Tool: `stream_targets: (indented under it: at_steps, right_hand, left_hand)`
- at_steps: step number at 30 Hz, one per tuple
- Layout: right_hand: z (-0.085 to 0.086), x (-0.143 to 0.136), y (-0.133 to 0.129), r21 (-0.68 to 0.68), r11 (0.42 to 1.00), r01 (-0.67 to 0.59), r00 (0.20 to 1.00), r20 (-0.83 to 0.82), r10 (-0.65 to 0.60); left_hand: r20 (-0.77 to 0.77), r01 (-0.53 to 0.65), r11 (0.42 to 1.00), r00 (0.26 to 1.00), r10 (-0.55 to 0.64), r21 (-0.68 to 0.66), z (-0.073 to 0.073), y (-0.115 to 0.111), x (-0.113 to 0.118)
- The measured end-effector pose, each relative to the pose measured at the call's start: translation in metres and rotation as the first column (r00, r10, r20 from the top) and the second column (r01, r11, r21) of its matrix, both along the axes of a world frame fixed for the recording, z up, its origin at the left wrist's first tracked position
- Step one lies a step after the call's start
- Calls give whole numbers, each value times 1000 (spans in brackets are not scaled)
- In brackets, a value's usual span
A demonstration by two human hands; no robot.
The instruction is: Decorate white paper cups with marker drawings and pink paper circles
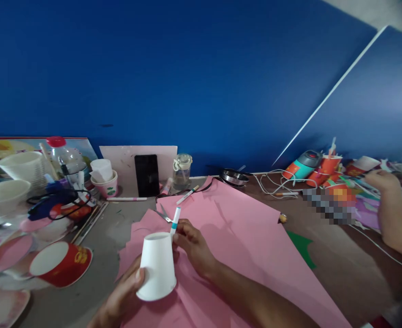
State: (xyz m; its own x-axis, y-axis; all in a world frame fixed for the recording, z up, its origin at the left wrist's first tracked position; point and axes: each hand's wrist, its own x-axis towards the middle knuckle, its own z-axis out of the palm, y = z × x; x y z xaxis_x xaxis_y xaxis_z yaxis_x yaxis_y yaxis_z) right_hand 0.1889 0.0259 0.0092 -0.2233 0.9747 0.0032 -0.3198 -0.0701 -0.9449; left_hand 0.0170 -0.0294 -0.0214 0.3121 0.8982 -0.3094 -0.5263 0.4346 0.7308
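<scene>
A plain white paper cup (157, 269) is turned over, its wide rim down and its narrow end up. My left hand (129, 284) grips the cup from the left, thumb on its near side and the other fingers mostly hidden behind it. In my right hand (192, 243), a white marker with a teal band (175, 219) is pinched upright close to the cup's right edge. Whether its lower end touches the cup I cannot tell. Just beyond lie open scissors (165, 214) on large pink paper sheets (241, 250).
A red paper bowl (81, 264), cup stacks (25, 171) and a red-capped bottle (64, 157) crowd the left. At the back stand a phone (146, 175) and a glass jar (182, 171). Another person's arm (397, 214) reaches in at right, near cups and a teal bottle (303, 166).
</scene>
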Motion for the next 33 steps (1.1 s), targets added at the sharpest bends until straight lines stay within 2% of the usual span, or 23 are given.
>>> stream_targets:
  at_steps: [1, 3, 5, 8, 12, 15, 17, 19, 22, 27, 33]
  right_hand:
    - [2, 2, 1, -48, 997, -65, 995, -76, 62]
    - [4, 5, 2, -94, 988, -121, 976, -195, 101]
    - [5, 7, 2, -106, 986, -128, 967, -236, 100]
    - [4, 7, 2, -154, 961, -229, 954, -234, 190]
    - [8, 5, 3, -179, 947, -265, 941, -261, 214]
    - [15, 4, 3, -137, 946, -292, 915, -328, 235]
    - [18, 4, 2, -115, 947, -300, 915, -314, 252]
    - [19, 3, 1, -126, 960, -251, 937, -278, 209]
    - [18, 2, -1, -178, 977, -121, 968, -238, 76]
    - [19, 2, 2, -201, 978, 64, 989, -118, -89]
    - [14, 3, 8, -149, 985, 84, 991, -93, -98]
  left_hand:
    - [19, 17, 1000, 1000, -17, -9, 2, -1, 1]
    - [52, 45, 999, 998, -43, -28, 7, -2, 2]
    - [86, 90, 995, 993, -86, -40, 11, -3, 4]
    - [137, 153, 987, 980, -145, -50, 13, -3, 3]
    - [199, 110, 991, 976, -94, -70, 11, -3, -3]
    - [258, 88, 992, 964, -62, -87, 10, -3, -9]
    - [298, 87, 992, 953, -57, -89, 10, -2, -10]
    - [340, 101, 992, 938, -69, -80, 12, -1, -9]
    - [416, 134, 991, 903, -110, -29, 16, 3, -4]
    - [538, 205, 978, 820, -193, 38, 17, 10, 4]
    - [542, 227, 974, 817, -195, 9, 15, 13, 5]
